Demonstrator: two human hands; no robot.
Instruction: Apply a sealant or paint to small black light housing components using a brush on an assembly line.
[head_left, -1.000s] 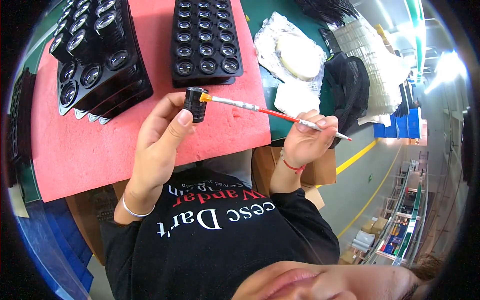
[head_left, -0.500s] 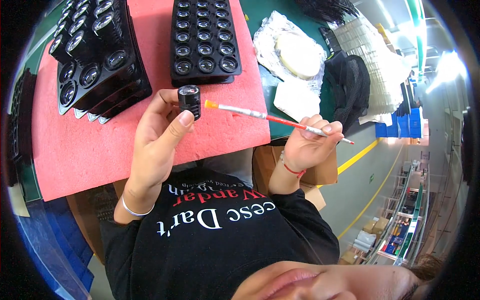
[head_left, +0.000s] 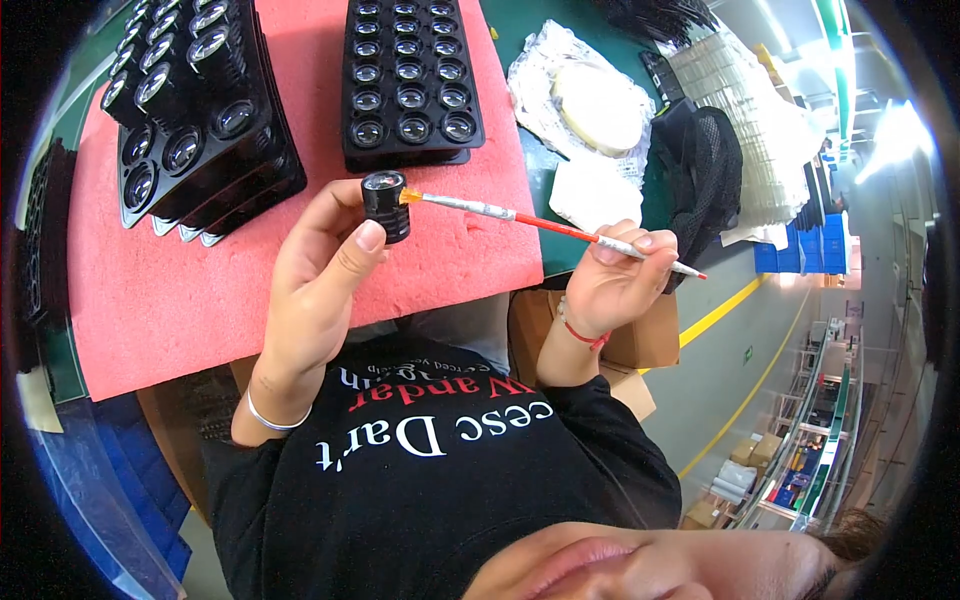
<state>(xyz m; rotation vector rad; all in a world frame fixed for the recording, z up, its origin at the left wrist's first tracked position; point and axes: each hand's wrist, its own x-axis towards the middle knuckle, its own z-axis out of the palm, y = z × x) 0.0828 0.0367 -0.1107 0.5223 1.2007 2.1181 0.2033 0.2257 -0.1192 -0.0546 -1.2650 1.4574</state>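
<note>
Between thumb and fingers, my left hand (head_left: 325,255) holds a black cylindrical lens (head_left: 386,212) upright, its glass end up. My right hand (head_left: 622,272) is closed round the handle of a thin paintbrush (head_left: 518,217), red with silvery wrapped parts. The brush's yellowish bristles touch the lens's side just below its top rim, on the right. Both hands are above the near part of a pink foam board (head_left: 455,225). Beyond them, a black tray (head_left: 408,150) carries rows of similar lenses.
At the left stands a stack of black trays (head_left: 240,165), with lenses raised on top. To the right, a crumpled white wrapper (head_left: 535,75) holds a pale round piece (head_left: 598,105). Black mesh (head_left: 712,165) lies beside it. A cardboard box (head_left: 640,330) is below the table edge.
The brush tip has moved left and up, from just beside the lens to touching its side. My right hand has shifted slightly left; my left hand keeps its grip on the lens.
</note>
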